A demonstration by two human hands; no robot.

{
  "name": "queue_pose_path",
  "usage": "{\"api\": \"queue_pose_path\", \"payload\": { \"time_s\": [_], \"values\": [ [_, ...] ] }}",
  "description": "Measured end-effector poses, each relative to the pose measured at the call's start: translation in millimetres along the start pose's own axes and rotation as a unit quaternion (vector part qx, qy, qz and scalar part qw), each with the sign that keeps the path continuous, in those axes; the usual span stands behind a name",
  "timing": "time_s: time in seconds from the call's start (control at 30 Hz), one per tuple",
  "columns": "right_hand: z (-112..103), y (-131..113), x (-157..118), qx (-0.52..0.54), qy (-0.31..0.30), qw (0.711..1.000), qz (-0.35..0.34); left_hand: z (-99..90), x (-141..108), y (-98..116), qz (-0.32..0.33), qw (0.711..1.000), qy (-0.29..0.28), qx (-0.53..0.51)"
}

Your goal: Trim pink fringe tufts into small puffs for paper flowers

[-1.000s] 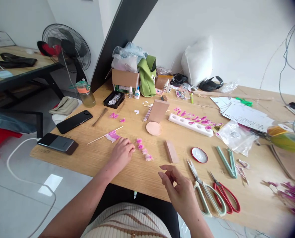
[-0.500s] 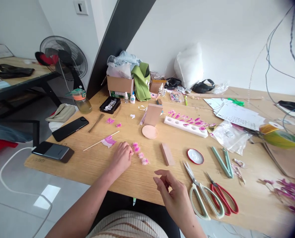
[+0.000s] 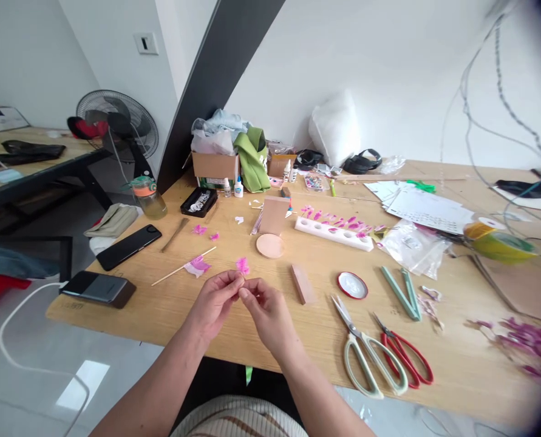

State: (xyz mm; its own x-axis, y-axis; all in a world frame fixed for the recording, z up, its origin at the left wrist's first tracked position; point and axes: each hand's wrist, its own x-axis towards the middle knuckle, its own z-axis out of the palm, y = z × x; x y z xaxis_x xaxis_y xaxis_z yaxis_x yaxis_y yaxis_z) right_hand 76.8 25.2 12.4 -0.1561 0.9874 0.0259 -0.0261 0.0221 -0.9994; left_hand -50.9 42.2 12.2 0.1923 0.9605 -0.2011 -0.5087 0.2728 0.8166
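My left hand [image 3: 218,300] and my right hand [image 3: 269,311] meet over the front of the table, fingertips pinched together. What lies between the fingertips is too small or hidden to make out. A bright pink petal piece [image 3: 243,265] shows just beyond the fingertips; I cannot tell whether it is held or lies on the table. To the left, a thin wooden stick [image 3: 172,275] rests with a pink and white petal piece [image 3: 197,266] against it. Two small pink petal pieces [image 3: 200,229] lie farther back. Right of my hands is a pinkish block [image 3: 302,284].
White-handled scissors [image 3: 365,349], red-handled pliers [image 3: 404,352], a red-rimmed lid [image 3: 353,284] and a green folding tool [image 3: 402,294] lie at right. Behind are a round disc [image 3: 270,246] and a white holder [image 3: 334,235] with pink sprigs. Phones [image 3: 129,247] lie at left.
My right hand has moved left and up to meet my left hand, its fingers closing into a pinch. The row of pink petal pieces beside my left hand now mostly does not show.
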Motion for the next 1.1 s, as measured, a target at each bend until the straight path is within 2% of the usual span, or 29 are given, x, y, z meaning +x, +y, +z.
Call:
{"api": "queue_pose_path", "payload": {
  "time_s": [0.2,0.37,0.47,0.73,0.93,1.1],
  "values": [
    [5,3,-2,0.044,0.039,0.998,0.005,5.3,-3,-11,0.069,0.997,0.032,0.006],
    [2,0,-4,0.012,0.056,0.998,-0.005,6.4,-2,-25,0.189,0.977,0.068,0.067],
    [-1,-1,-6,-0.012,0.048,0.999,-0.006,5.1,-3,-30,0.217,0.968,0.084,0.090],
    [-2,8,-8,-0.027,0.046,0.999,0.003,12.6,-4,-32,0.193,0.975,0.086,0.062],
    [-3,16,-7,-0.025,0.029,0.999,0.014,23.6,-4,-28,0.130,0.985,0.110,-0.022],
    [-3,16,-6,-0.006,0.024,0.999,0.026,24.2,-3,-25,0.092,0.990,0.096,-0.038]
  ]
}}
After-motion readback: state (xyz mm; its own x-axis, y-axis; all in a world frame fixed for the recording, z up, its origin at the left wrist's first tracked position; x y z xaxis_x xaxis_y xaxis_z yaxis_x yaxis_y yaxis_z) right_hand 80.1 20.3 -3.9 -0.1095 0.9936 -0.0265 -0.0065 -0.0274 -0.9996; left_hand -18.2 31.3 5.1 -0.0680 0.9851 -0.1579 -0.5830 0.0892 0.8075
